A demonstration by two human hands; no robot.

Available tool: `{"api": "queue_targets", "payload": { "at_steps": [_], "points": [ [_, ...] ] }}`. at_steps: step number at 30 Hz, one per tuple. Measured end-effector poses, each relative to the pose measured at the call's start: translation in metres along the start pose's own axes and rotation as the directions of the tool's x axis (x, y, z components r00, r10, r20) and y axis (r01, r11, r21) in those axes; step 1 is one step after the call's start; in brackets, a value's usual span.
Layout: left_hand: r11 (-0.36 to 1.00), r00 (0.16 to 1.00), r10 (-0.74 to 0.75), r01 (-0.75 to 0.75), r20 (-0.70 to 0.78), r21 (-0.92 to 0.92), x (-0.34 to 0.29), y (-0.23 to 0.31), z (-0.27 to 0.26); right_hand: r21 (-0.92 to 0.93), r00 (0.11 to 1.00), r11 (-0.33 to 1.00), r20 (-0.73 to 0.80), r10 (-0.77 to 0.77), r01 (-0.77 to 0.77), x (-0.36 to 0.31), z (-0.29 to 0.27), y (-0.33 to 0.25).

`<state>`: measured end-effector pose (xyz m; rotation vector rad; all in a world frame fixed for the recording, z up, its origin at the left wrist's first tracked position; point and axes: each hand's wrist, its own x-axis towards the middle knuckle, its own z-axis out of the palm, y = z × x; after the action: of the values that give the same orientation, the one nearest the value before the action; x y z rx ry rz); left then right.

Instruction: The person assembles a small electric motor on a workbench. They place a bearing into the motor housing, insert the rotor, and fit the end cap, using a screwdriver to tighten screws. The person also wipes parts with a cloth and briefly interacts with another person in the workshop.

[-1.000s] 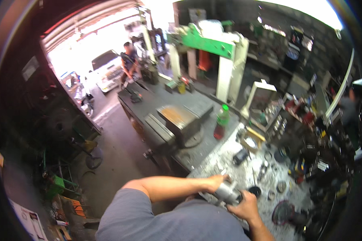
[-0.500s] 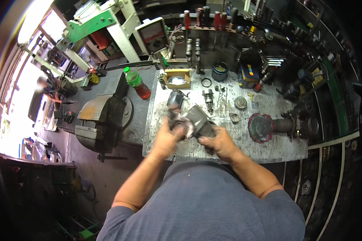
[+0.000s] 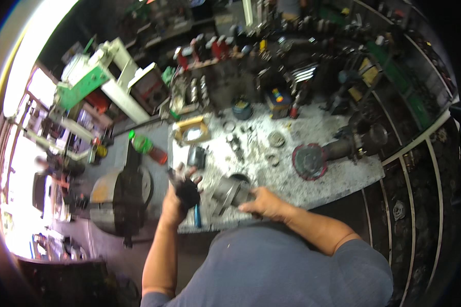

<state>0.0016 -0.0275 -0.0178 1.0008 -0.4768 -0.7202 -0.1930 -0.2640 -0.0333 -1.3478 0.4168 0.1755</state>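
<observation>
My right hand (image 3: pixel 266 203) grips the right side of a grey metal housing (image 3: pixel 227 195), held over the near part of the bench. My left hand (image 3: pixel 173 204) is raised to the left of the housing, apart from it. It is curled round a dark, roundish thing (image 3: pixel 188 193), too blurred to name, and some fingertips stick out above it. Just below that thing a blue handle-like piece (image 3: pixel 197 216) shows at the bench edge. Beyond my left hand stands a dark metal cylinder (image 3: pixel 196 157).
A worn metal-topped bench (image 3: pixel 322 189) carries a shallow box (image 3: pixel 192 130), small metal parts (image 3: pixel 235 146), a round part (image 3: pixel 276 138) and a red-rimmed flanged piece (image 3: pixel 310 161). On the left are a bench vise (image 3: pixel 110 197) and a green-capped bottle (image 3: pixel 147 147).
My left hand has come away from the housing to the left; the pale crumpled cloth it held there no longer shows. The housing remains in my right hand, and the view has shifted.
</observation>
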Motion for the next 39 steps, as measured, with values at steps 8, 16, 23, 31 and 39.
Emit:
{"api": "queue_targets", "payload": {
  "at_steps": [8,16,23,31,39],
  "points": [
    [0.66,0.979,-0.165,0.198,-0.117,0.724,0.027,-0.025,0.07,-0.524,0.906,0.831,-0.235,-0.352,0.187,-0.008,0.009,-0.024],
    [0.662,0.94,-0.131,-0.153,0.314,0.734,0.019,-0.041,0.001,0.015,0.985,0.985,-0.016,-0.171,0.171,-0.012,-0.013,-0.017],
    [0.968,0.917,-0.195,0.237,-0.348,0.082,0.049,-0.022,-0.01,0.135,0.979,0.975,0.083,-0.186,0.173,-0.016,-0.025,-0.025],
    [0.775,0.98,-0.175,0.081,0.09,0.627,0.019,-0.012,0.063,-0.503,0.99,0.852,0.066,-0.129,0.144,0.006,-0.013,-0.039],
    [0.148,0.978,-0.011,-0.204,0.207,0.968,0.036,0.024,0.094,-0.668,0.947,0.74,-0.186,-0.262,0.074,-0.004,-0.086,-0.061]
  ]
}}
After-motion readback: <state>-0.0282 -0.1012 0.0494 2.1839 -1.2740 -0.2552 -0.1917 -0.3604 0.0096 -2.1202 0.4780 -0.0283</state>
